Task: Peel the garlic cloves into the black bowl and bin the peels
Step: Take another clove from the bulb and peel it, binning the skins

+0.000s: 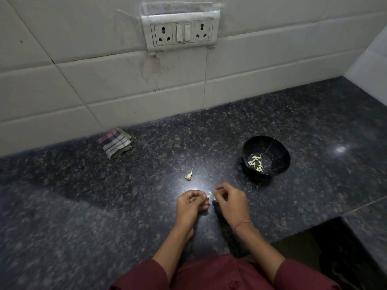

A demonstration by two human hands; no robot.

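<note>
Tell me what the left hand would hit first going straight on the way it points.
Probably the right hand, which pinches a peel: the left hand, pinching a garlic clove, points rightward at it.

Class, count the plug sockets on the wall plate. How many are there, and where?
2. On the wall plate, the left socket is at the left end and the right socket at the right end, two switches between them. None seems hidden.
</note>
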